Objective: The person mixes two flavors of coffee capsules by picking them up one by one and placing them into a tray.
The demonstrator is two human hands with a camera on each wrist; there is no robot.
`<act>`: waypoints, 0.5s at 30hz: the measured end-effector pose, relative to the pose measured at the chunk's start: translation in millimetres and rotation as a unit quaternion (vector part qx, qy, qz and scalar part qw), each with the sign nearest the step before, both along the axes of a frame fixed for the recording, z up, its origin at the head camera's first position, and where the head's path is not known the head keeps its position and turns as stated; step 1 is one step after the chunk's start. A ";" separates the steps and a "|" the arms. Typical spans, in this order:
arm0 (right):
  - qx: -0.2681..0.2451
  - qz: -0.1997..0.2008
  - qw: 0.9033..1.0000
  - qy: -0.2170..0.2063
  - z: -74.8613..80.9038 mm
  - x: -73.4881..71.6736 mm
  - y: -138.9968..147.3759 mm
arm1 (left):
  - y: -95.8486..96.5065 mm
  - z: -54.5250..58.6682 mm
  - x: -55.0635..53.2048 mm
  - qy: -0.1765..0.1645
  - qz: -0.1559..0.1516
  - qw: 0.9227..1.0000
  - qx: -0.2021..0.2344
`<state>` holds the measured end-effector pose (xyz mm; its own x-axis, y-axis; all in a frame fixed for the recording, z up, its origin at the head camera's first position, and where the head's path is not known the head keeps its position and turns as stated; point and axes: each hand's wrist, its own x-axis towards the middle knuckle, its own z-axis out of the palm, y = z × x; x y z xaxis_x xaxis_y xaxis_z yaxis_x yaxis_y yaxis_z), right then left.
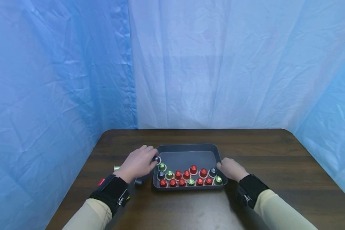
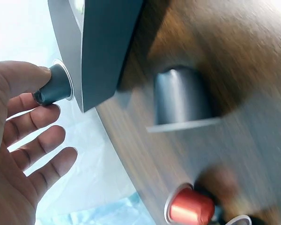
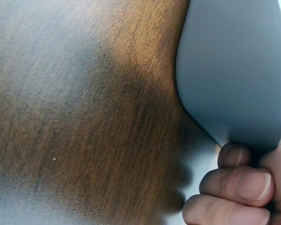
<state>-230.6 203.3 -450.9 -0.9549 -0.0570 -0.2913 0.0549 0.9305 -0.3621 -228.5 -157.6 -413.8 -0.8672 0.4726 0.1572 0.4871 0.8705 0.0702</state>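
Note:
A dark grey rectangular baking tray (image 1: 189,156) lies on the table, its near half holding rows of red, green and dark coffee capsules. Between thumb and fingers my left hand (image 1: 141,161) pinches a dark coffee capsule (image 2: 56,84) by its body, right by the tray's left wall. The capsule's pale rim faces the tray in the left wrist view. On the other side, my right hand (image 1: 233,168) grips the tray's right wall, fingers curled against its outside in the right wrist view; the thumb is mostly hidden.
Left of the tray, a dark capsule (image 2: 182,98) stands on the wooden table (image 1: 276,166). A red capsule (image 2: 189,206) lies farther left, and a green one (image 1: 116,167) is partly hidden behind my left hand. Blue-white sheets (image 1: 204,64) hang around the table.

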 end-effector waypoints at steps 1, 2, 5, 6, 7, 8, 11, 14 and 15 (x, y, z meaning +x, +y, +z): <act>-0.001 0.000 1.000 0.000 0.1 0.3 0.0 | 2.6 -0.1 -0.3 0.001 -0.004 1.000 0.000; -0.002 -0.001 1.000 -0.001 0.3 0.6 0.0 | 5.0 -0.4 -0.6 0.000 -0.007 1.000 0.000; -0.005 -0.002 1.000 -0.003 0.6 1.2 -0.1 | 11.0 -3.4 -2.5 0.004 -0.020 1.000 -0.007; -0.006 -0.002 1.000 -0.002 0.6 1.2 -0.2 | 12.4 -4.6 -2.9 0.008 -0.026 1.000 -0.008; -0.006 -0.002 1.000 -0.003 0.6 1.4 -0.3 | 13.5 -5.8 -3.2 0.012 -0.031 0.999 -0.009; -0.007 -0.001 1.000 -0.003 0.8 1.5 -0.5 | 14.6 -6.9 -3.4 0.014 -0.034 0.999 -0.012; -0.008 -0.001 1.000 -0.005 0.8 1.5 -0.5 | 17.6 -8.9 -3.5 0.015 -0.039 0.999 -0.009; -0.008 -0.001 1.000 -0.007 1.2 1.5 -0.2 | 20.8 -10.5 -3.6 0.016 -0.041 0.999 -0.007; -0.009 -0.002 1.000 -0.008 1.1 1.4 0.1 | 21.8 -11.0 -3.5 0.017 -0.043 0.999 -0.006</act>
<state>-229.1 203.4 -449.8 -0.9505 -0.0584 -0.3053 0.0645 0.9238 -0.3775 -232.0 -135.7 -424.8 -0.8177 0.5468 0.1798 0.5617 0.8263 0.0416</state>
